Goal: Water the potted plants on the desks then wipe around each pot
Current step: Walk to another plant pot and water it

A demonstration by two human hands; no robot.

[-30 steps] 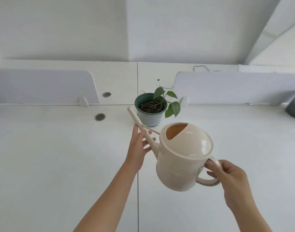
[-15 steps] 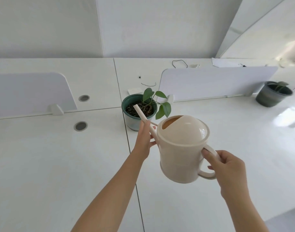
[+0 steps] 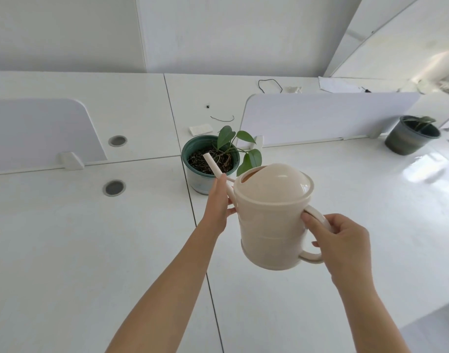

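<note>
Watering can (image 3: 271, 220) held above table (image 3: 65, 250); right hand (image 3: 345, 240) fingers (image 3: 311, 220) curled round handle (image 3: 313, 258), left hand (image 3: 218, 207) pinching spout (image 3: 213, 166), tip over green pot (image 3: 205, 182); no water seen yet; dark pot (image 3: 406, 138) and all wiping judged outstanding.

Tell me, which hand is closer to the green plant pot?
Left. The left hand holds the watering can by its spout, just before the green pot; the right hand grips the handle, farther right.
</note>
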